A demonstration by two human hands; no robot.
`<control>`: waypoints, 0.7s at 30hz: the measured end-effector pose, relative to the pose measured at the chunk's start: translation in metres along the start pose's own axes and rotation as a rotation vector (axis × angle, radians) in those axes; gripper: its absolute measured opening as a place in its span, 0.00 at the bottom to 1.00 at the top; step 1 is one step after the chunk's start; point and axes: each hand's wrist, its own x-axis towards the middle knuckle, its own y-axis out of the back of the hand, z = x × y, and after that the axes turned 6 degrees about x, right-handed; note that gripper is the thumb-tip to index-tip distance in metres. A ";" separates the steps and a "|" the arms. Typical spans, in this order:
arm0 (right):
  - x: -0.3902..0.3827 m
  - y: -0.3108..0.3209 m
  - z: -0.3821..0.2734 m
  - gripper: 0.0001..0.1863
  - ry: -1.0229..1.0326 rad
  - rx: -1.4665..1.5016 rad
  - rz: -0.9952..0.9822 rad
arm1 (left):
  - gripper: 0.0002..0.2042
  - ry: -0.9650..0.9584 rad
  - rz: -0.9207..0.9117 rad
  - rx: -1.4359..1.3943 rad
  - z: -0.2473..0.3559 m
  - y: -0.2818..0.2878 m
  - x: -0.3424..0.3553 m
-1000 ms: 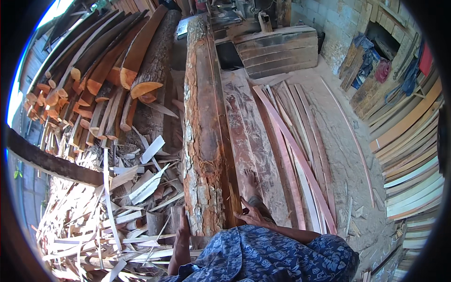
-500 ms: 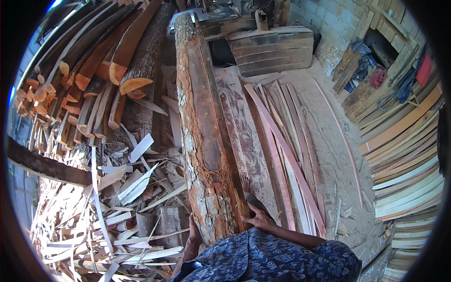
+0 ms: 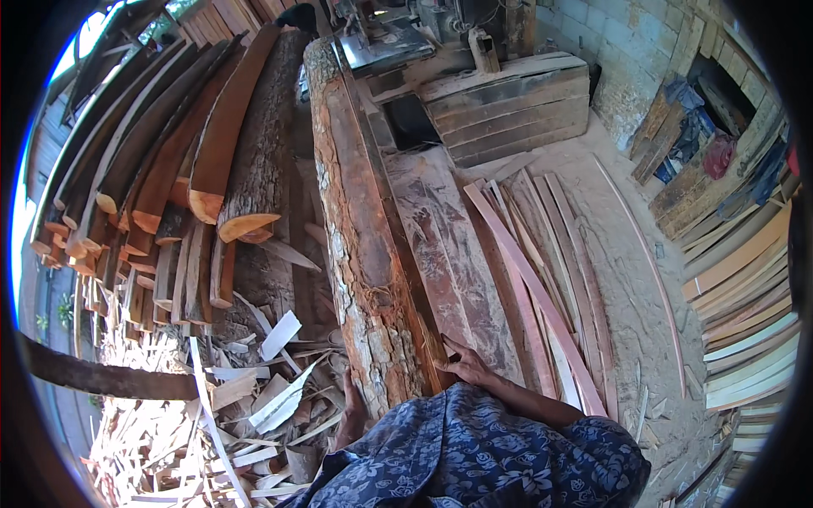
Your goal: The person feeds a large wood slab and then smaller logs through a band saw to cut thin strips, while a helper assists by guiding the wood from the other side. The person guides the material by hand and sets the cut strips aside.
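A long sawn log [image 3: 364, 254] with flaky bark runs away from my body up the middle of the view. My left hand [image 3: 351, 398] grips its left side at the near end, the fingers partly hidden. My right hand [image 3: 460, 364] holds the right edge there, thumb and fingers against the wood. My patterned blue shirt hides the log's nearest end. Right of the log lies a broad, dusty reddish slab [image 3: 449, 262].
Stacked cut timber [image 3: 152, 169] fills the upper left, above offcuts [image 3: 279, 398]. Long thin strips [image 3: 550, 288] lie on the right floor [image 3: 635, 296], beside stacked curved boards [image 3: 749, 313]. A dark-topped machine [image 3: 381, 51] and wooden box [image 3: 508, 110] stand ahead, near a block wall [image 3: 618, 59].
The log's far end has swung left toward the timber stack, with both hands still on it. The view has shifted, and my bare foot, seen earlier, is now hidden.
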 end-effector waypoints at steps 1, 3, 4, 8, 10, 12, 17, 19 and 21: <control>0.028 0.007 -0.006 0.43 0.011 0.002 0.008 | 0.34 0.005 -0.008 0.001 0.023 -0.008 0.020; 0.086 0.019 -0.013 0.42 0.202 -0.126 0.112 | 0.35 0.030 -0.012 0.001 0.066 -0.017 0.057; 0.105 0.020 -0.045 0.43 0.089 0.023 0.097 | 0.35 0.047 0.000 -0.005 0.085 -0.015 0.073; 0.223 0.050 -0.097 0.47 0.066 0.042 0.129 | 0.37 -0.029 0.020 0.132 0.190 -0.069 0.158; 0.297 0.049 -0.100 0.47 0.152 -0.057 0.192 | 0.37 -0.079 0.098 0.175 0.246 -0.073 0.197; 0.376 0.054 -0.086 0.44 0.402 -0.188 0.351 | 0.37 -0.009 0.058 0.157 0.292 -0.044 0.258; 0.507 0.063 -0.241 0.36 -0.100 -0.440 0.495 | 0.34 -0.088 -0.047 0.108 0.397 -0.028 0.374; 0.545 0.054 -0.277 0.37 0.111 -0.735 0.688 | 0.35 -0.154 -0.034 0.152 0.434 -0.030 0.396; 0.570 0.059 -0.304 0.37 0.352 -1.009 0.878 | 0.35 -0.191 -0.058 0.151 0.467 -0.028 0.423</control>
